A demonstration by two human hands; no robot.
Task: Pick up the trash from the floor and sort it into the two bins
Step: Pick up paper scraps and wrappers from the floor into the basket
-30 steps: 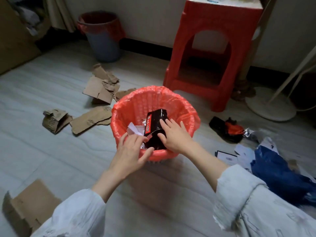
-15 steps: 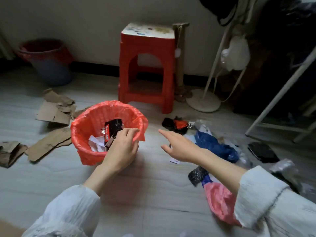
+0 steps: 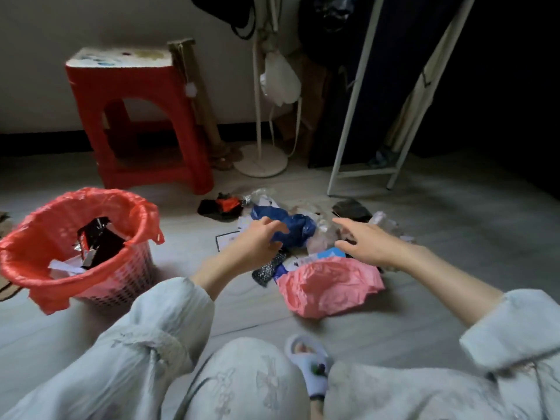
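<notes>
The step in hand looks like the reach for the next piece of trash: both hands are out over the heap on the floor (image 3: pixel 454 237) and neither holds anything yet. The left hand (image 3: pixel 257 242) hovers with its fingers loosely bent, their tips at the near edge of the crumpled blue bag (image 3: pixel 295 227), which lies just beyond and to the right of it (whether skin meets plastic I cannot tell). The right hand (image 3: pixel 368 242) is spread, fingers straight and apart, pointing left toward the same bag, with clear wrapping (image 3: pixel 322 237) lying between it and the blue plastic.

Just below both hands, nearer the person, lies a pink plastic bag (image 3: pixel 328 286), and a dark speckled scrap (image 3: pixel 268 269) sits right under the left wrist. A black and orange wrapper (image 3: pixel 222 206) lies beyond the left hand, well apart from it.

The next move, as I judge it, calls for closing the left fingers round the blue bag, lifting it free of the loose papers beneath, and carrying it left to the red-lined bin (image 3: pixel 36 237), which stands well to the left of the left hand and already holds a black packet (image 3: pixel 100 241). A second bin is not in view.
</notes>
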